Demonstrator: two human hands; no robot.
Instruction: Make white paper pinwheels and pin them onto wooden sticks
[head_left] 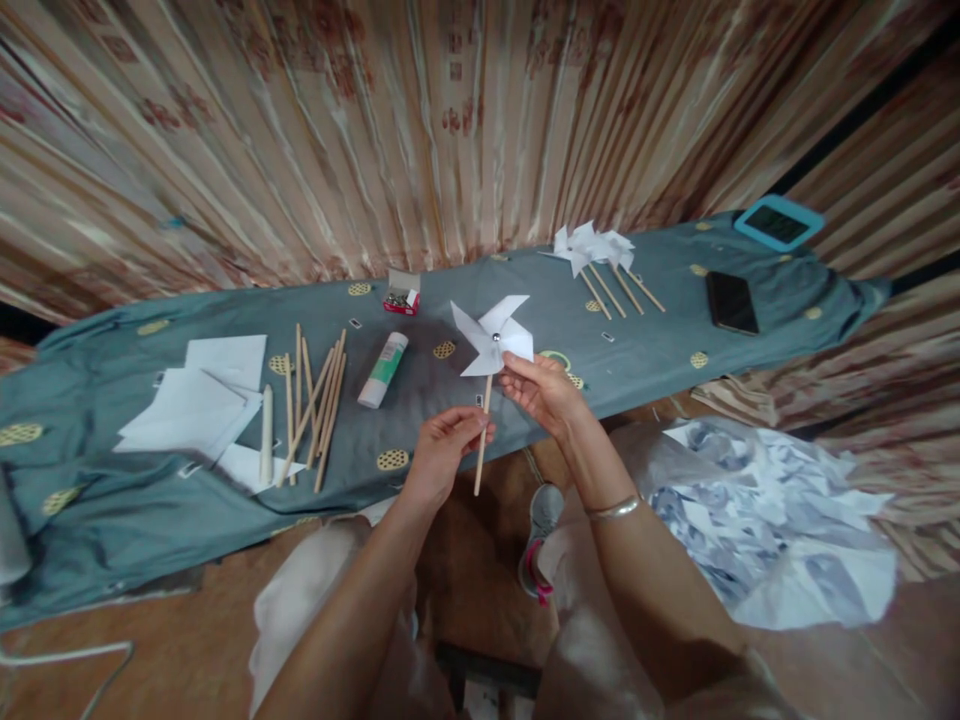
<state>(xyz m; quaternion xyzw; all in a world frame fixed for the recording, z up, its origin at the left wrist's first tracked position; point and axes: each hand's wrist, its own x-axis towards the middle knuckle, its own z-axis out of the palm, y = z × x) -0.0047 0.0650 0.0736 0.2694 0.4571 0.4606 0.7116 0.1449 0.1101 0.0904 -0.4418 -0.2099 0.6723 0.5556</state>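
Left hand: I have the left hand (pixel 450 440) closed in a pinch, thumb against fingertips, on the stick (pixel 480 470); the stick's lower end projects toward me below the grip.
Right hand: I read the right hand (pixel 546 388) as pinching the lower right blade of the pinwheel (pixel 486 338), thumb on top; the fingers curl beneath and are partly hidden.
Pinwheel position: held between both hands, just above the near edge of the surface (pixel 645 350), blades beyond the left hand and to the left of the right hand.
Governing relation: the stick's long axis runs away from me, leaning slightly right at its far end, toward the metal pin (pixel 496 338) at the blades' centre. The right hand is nearer to that pin; the left hand sits lower, on the stick.
Scrap bag: a bag of paper scraps (pixel 772 510) stands to my right, apart from the surface.
Left stock: loose sticks (pixel 330 400) lie beside cut paper sheets (pixel 184 410).
Centre supplies: a glue stick (pixel 384 370) lies left of the pinwheel; a small red box (pixel 402 300) of metal pieces is farther back.
Far right: other pinwheels (pixel 589 245) lie together, a phone (pixel 732 302) to their right.
Backdrop: a patterned curtain (pixel 450 150) hangs behind everything.
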